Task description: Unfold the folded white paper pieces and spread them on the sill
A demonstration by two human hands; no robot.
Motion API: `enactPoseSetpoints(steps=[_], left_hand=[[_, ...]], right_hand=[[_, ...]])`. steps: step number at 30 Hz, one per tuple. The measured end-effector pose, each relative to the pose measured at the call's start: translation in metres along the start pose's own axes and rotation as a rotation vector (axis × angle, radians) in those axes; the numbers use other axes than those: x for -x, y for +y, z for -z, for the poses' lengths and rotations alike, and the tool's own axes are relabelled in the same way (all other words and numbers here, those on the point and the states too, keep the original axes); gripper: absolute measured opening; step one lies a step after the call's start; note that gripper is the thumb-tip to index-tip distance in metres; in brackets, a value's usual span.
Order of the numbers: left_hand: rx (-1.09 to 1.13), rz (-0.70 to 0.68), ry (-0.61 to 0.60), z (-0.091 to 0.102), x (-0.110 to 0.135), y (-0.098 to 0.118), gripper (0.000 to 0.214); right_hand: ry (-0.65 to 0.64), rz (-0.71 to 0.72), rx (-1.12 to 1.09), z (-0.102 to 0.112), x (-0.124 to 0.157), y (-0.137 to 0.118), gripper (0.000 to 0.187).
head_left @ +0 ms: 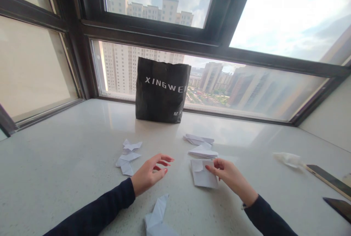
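My left hand (150,173) hovers over the pale stone sill with its fingers curled loosely apart and nothing in them. My right hand (229,173) pinches the right edge of a partly folded white paper (201,177) that lies flat on the sill. Just behind that paper sit two more folded white papers, one (203,151) close and one (197,139) farther back. To the left of my left hand lie folded paper pieces (127,157). Another folded white paper shape (157,217) rests near the front edge between my forearms.
A black paper bag (161,90) with white lettering stands upright against the window at the back. At the right lie a crumpled white tissue (289,159), a phone (329,181) and a dark flat object (338,206). Dark window frames (82,64) border the sill.
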State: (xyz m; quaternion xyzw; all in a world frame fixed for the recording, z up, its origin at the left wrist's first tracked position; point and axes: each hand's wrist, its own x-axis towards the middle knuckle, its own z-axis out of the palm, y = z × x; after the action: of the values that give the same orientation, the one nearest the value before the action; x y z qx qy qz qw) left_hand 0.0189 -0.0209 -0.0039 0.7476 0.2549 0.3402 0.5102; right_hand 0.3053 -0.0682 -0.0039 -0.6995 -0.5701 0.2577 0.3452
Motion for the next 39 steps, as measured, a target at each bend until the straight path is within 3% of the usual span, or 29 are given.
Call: enactPoseSetpoints(steps=[5,9,13,16,20,22,25,27,28,30,35,37,39], left_hand=[[-0.102,-0.035,0.015,0.002,-0.001,0.009,0.026],[-0.360,-0.020,0.052,0.027,-0.011,0.016,0.025],[-0.929,0.134,0.194,0.066,-0.019,0.020,0.029],[-1.072,0.247,0.255,0.085,-0.017,0.015,0.032],[-1.080,0.330,0.216,0.090,-0.011,0.002,0.036],[-1.061,0.336,0.195,0.089,-0.010,-0.006,0.028],[-1.020,0.333,0.221,0.085,-0.011,-0.013,0.019],[-0.978,0.326,0.259,0.084,-0.012,-0.015,0.017],[-0.951,0.320,0.282,0.083,-0.012,-0.015,0.016],[-0.884,0.291,0.339,0.081,-0.013,-0.011,0.017],[-0.599,0.083,0.434,0.075,-0.017,0.008,0.029],[-0.460,0.027,0.438,0.069,-0.020,0.013,0.034],[-0.166,0.041,0.441,0.060,-0.021,0.015,0.038]], right_hand=[[0.124,0.037,0.272,0.012,-0.003,0.014,0.030],[0.206,0.044,0.459,0.005,0.001,0.014,0.025],[0.318,0.051,0.542,0.004,0.007,0.010,0.024],[0.404,0.080,0.610,0.009,0.010,-0.001,0.025],[0.476,0.172,0.626,0.011,0.016,-0.032,0.021],[0.381,0.250,0.546,0.000,0.023,-0.051,0.017],[-0.014,0.350,0.412,-0.032,0.040,-0.080,0.014],[-0.284,0.367,0.337,-0.057,0.052,-0.094,0.037],[-0.380,0.374,0.320,-0.067,0.056,-0.100,0.051],[-0.505,0.383,0.310,-0.083,0.060,-0.107,0.058],[-0.530,0.446,0.230,-0.097,0.051,-0.113,0.037],[-0.462,0.409,0.098,-0.100,0.045,-0.112,0.030],[-0.352,0.327,-0.125,-0.103,0.039,-0.110,0.024]])
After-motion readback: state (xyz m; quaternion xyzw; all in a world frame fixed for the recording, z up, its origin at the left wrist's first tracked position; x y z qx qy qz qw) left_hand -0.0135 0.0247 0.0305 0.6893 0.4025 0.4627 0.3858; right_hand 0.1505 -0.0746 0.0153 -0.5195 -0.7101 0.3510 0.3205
